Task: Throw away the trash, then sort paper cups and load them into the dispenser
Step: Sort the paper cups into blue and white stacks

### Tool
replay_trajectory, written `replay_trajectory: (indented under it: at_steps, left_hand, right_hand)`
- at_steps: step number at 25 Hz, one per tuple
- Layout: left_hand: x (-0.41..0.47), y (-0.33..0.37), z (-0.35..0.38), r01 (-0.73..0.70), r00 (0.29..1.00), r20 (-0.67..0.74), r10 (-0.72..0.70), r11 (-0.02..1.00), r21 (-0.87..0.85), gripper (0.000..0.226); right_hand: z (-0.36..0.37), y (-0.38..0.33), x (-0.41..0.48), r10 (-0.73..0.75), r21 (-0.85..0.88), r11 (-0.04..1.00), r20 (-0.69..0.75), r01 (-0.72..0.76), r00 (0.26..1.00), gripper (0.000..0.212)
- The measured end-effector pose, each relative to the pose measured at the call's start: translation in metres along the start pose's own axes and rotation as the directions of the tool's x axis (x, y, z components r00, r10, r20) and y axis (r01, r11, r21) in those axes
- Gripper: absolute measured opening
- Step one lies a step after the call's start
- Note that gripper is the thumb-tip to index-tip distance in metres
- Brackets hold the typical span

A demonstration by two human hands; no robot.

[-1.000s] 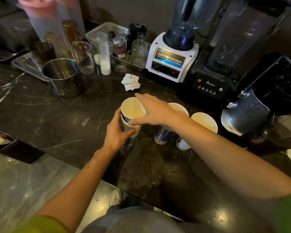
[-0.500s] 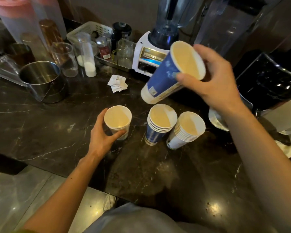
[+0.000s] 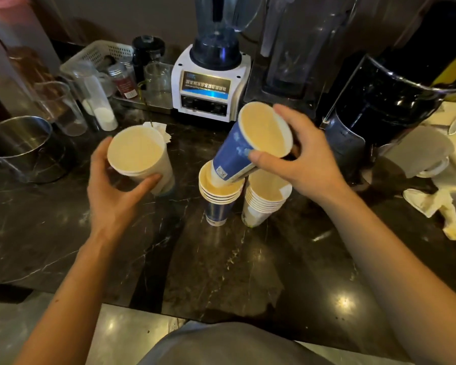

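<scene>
Right hand (image 3: 300, 159) grip clamped on blue cup (image 3: 237, 151) near rim; cup tilted, base in mouth of blue stack (image 3: 219, 196) just below grip. Left hand (image 3: 113, 185) grip wrapped round white cups (image 3: 140, 156). White stack (image 3: 263, 201) under right grip, on tabletop (image 3: 221, 272). Cups likely light, thin and crushable: hold sidewall under rim, gently.

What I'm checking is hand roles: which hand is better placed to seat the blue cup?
Right. The right hand holds the blue cup, base at the blue stack; the left hand grips white cups.

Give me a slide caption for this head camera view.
Right hand holds a tilted blue paper cup at the mouth of the blue cup stack; left hand grips nested white paper cups.
</scene>
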State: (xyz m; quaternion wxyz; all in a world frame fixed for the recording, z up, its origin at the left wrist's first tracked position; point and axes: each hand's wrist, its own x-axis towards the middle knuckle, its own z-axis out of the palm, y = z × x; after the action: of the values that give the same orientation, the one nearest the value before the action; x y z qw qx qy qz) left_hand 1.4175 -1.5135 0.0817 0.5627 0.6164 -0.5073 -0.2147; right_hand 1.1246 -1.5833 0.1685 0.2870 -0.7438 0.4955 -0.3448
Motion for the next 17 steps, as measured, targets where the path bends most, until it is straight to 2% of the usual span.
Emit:
replay_trajectory:
  at_steps: [2, 6, 11, 13, 17]
  left_hand:
    - [0.013, 0.02, -0.005, -0.052, 0.998, -0.027, 0.052, 0.999, -0.003, 0.088]
    - [0.036, 0.06, 0.0, -0.145, 0.988, -0.061, 0.144, 0.989, -0.014, 0.088]
    - [0.041, 0.082, 0.021, -0.166, 0.986, -0.035, 0.164, 0.984, -0.066, 0.087]
    - [0.042, 0.087, 0.027, -0.18, 0.984, -0.027, 0.178, 0.98, -0.083, 0.087]
    - [0.042, 0.103, 0.047, -0.18, 0.981, 0.05, 0.189, 0.973, -0.147, 0.088]
  right_hand:
    - [0.017, 0.003, 0.002, 0.023, -0.069, 0.997, 0.105, -0.016, 0.994, 0.089]
    - [0.052, 0.015, 0.003, 0.122, -0.266, 0.963, 0.307, -0.037, 0.944, 0.112]
    - [0.067, 0.022, 0.0, 0.106, -0.377, 0.925, 0.384, 0.052, 0.917, 0.123]
    - [0.054, 0.022, 0.001, 0.124, -0.329, 0.944, 0.362, 0.002, 0.924, 0.125]
    - [0.011, 0.038, -0.003, 0.163, -0.152, 0.978, 0.141, -0.141, 0.976, 0.117]
